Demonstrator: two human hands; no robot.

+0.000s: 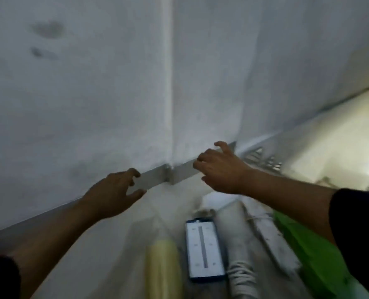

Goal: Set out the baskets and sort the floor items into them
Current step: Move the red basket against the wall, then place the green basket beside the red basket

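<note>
Both hands, left (pixel 114 190) & right (pixel 220 167), empty w/ fingers spread; phone (pixel 204 249) long axis points wallward.

Wall (pixel 93 93) fills the top, skirting (pixel 155 179) along its foot, floor (pixel 125 244) below. On the floor, left to right: roll (pixel 162 268), phone (pixel 204 249), corded tube (pixel 237 255), power strip (pixel 272 240), bag (pixel 313 255). Basket (pixel 263 158) lies far right by the wall. Left hand (pixel 114 193) and right hand (pixel 220 169) hover side by side before the skirting, above these items.
</note>
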